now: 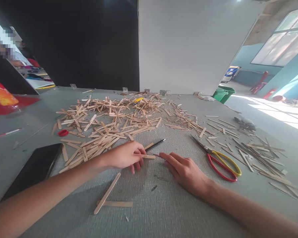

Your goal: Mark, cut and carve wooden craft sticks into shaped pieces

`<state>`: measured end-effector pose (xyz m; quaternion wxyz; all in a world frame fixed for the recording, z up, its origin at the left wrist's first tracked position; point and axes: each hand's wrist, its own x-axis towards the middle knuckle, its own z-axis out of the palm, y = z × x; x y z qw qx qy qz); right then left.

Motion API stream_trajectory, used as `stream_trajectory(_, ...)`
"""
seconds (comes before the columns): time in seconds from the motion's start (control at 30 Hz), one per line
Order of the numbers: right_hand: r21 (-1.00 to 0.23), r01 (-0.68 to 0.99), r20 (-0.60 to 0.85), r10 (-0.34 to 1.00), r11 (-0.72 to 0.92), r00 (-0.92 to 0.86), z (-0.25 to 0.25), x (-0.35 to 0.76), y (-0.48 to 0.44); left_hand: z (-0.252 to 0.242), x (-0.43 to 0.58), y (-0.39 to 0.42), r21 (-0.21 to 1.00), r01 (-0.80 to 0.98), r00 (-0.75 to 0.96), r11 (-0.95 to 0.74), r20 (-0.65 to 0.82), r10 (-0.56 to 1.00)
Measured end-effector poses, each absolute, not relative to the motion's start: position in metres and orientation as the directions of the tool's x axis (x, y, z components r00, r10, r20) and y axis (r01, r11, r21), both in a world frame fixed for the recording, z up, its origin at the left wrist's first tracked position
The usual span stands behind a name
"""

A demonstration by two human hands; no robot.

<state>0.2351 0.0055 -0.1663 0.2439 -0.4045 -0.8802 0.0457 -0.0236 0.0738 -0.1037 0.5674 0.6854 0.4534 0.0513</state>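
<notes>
My left hand (129, 153) is closed on a wooden craft stick (149, 156), which points right and bears a small dark outline near its middle. Just right of the stick's tip, my right hand (180, 165) has its fingers pinched together. A tiny dark sliver shows at those fingertips, too small to name. Behind the left hand lies a black pen (156, 144), partly hidden by the fingers. Two loose craft sticks cross in front of me, the upper one (107, 194) slanting over the lower one (120, 204). Scissors (218, 158) with red and yellow handles lie open beyond my right hand.
A wide heap of craft sticks (99, 142) covers the table's middle and back. A dark phone-like slab (34, 168) lies left, near a red ring (63, 133). Thin cut strips (260, 158) are scattered at right. A black and white panel (178, 46) stands behind.
</notes>
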Motion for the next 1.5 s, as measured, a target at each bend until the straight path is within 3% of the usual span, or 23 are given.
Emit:
stream_trajectory(0.23,-0.084,0.726,0.409,0.687,0.683,-0.600,-0.163,0.234,0.003,-0.109,-0.021,0.073,0.818,0.567,0.623,0.093,-0.500,0.602)
stream_trajectory(0.63,-0.011,0.747,0.405,0.686,0.664,-0.604,-0.162,0.234,0.001,-0.104,-0.022,0.075,0.799,0.599,0.648,0.048,-0.520,0.556)
stream_trajectory(0.73,0.034,0.741,0.341,0.689,0.670,-0.639,-0.160,0.235,0.001,-0.101,-0.021,0.073,0.780,0.625,0.643,-0.019,-0.501,0.580)
stream_trajectory(0.93,0.238,0.741,0.156,0.728,0.628,-0.667,-0.148,0.232,-0.002,-0.101,-0.014,0.063,0.758,0.641,0.641,-0.118,-0.445,0.625)
stream_trajectory(1.1,0.390,0.706,0.119,0.728,0.591,-0.675,-0.139,0.233,-0.004,-0.111,-0.010,0.057,0.776,0.620,0.660,-0.113,-0.438,0.610)
stream_trajectory(1.3,0.362,0.660,0.044,0.695,0.658,-0.718,-0.138,0.234,0.006,-0.113,-0.010,0.050,0.774,0.625,0.641,-0.104,-0.433,0.633)
stream_trajectory(1.5,0.393,0.730,0.085,0.768,0.560,-0.635,-0.138,0.222,-0.008,-0.104,-0.007,0.041,0.749,0.655,0.587,-0.099,-0.421,0.692)
